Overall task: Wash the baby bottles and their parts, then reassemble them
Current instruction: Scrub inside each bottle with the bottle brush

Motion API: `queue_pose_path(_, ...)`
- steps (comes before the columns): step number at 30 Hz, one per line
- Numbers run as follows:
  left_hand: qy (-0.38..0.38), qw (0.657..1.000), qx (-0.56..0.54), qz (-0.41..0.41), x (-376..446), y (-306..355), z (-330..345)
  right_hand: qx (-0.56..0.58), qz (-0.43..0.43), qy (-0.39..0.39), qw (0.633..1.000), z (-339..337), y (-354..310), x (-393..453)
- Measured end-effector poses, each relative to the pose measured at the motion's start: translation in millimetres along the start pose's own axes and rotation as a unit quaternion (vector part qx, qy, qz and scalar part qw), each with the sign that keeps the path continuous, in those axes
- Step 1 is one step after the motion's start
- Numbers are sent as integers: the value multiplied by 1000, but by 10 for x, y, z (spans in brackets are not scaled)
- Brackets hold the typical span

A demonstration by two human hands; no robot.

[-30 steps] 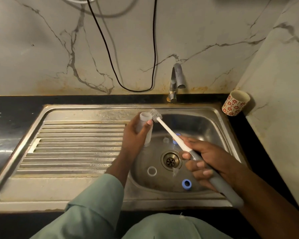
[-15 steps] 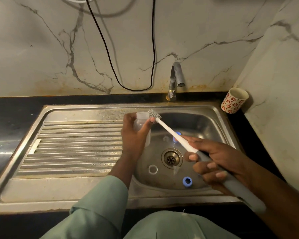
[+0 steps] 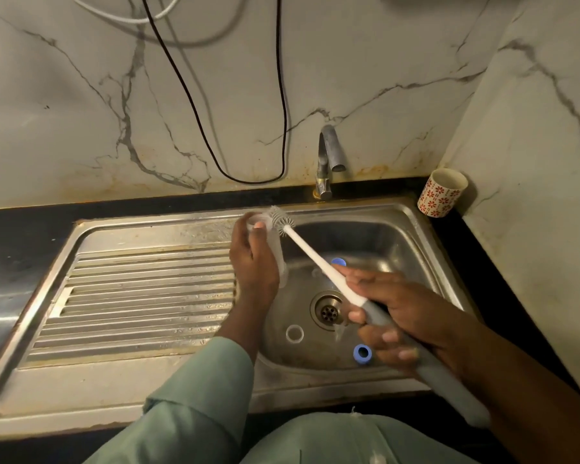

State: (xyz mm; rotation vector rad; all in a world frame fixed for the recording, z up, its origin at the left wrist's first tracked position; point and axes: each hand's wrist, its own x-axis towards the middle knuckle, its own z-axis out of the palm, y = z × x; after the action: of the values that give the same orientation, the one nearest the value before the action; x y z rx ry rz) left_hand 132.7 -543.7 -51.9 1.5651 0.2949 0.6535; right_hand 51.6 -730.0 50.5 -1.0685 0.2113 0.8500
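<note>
- Over the steel sink basin (image 3: 399, 249), at about 11 o'clock from the drain (image 3: 329, 311): left hand (image 3: 253, 262) wraps its grip round a clear plastic baby bottle (image 3: 279, 259), held upright, mouth up.
- Right hand (image 3: 399, 323), at 3 o'clock of the drain, has its grip closed on the grey handle of a long white bottle brush (image 3: 318, 261).
- Change over the last second: bottle and brush have lifted slightly toward the basin's back rim; the bristle head (image 3: 282, 222) sits just beside the bottle mouth, not visibly inside.
- Judgement: scrubbing of this bottle's inside is about to begin or resume.
- Loose parts lie on the basin floor: a clear ring (image 3: 294, 333) at 8 o'clock, a blue collar (image 3: 362, 353) at 5 o'clock, another blue piece (image 3: 339, 261) at 12 o'clock. Reassembly is far off.
- Tap (image 3: 329, 155) shows no running water.
</note>
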Motion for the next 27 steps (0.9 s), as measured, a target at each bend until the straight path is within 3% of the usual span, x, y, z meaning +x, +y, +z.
queue_pose_path(5, -51, 992, 103, 49, 81, -12, -3, 18, 4, 4, 1000, -26, -83, -28)
queue_pose_path(11, -76, 993, 73, 59, 195, -7, -98, -37, -16, 12, 999, -110, -3, -56)
queue_pose_path(16, -98, 995, 11, -7, 198, -108, -172, -46, -7, 16, 999, -162, 45, -28)
queue_pose_path(20, -149, 985, 76, -29, 50, -140, -85, -50, -15, 56, 997, -178, 27, 82)
queue_pose_path(27, -114, 985, 87, -97, -71, -131, 52, -39, -28, 57, 997, -146, 78, 103)
